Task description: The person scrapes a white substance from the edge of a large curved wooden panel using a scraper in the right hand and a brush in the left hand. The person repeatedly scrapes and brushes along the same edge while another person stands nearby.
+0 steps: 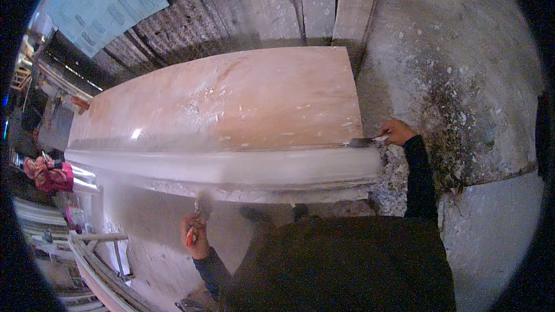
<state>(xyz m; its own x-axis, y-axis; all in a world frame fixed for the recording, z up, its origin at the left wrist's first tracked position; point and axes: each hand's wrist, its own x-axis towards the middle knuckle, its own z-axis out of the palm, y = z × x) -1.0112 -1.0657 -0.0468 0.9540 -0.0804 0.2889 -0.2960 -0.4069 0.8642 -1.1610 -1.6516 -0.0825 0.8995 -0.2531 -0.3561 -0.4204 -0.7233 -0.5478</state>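
Note:
In front of me lies a long white moulding (pixel 254 167), apparently plaster, along the near edge of a pinkish-brown board (pixel 277 92). My right hand (pixel 398 133) is closed around a putty knife (pixel 361 142), whose dark flat blade rests at the board's right end, by the moulding's back edge. Lower and to the left, my left hand (pixel 195 237) grips a red-handled tool (pixel 192 234) held apart from the moulding, over the floor. That tool's upper end is smeared and pale, so its kind cannot be told. White scraps and smears are scattered over the board.
Crumbled white debris (pixel 454 104) covers the floor to the right. Behind the board are wooden planks (pixel 318 0) and light blue panels (pixel 110 8). A wooden frame (pixel 101 254) stands at lower left. Farther left is a person in pink clothing (pixel 52 174).

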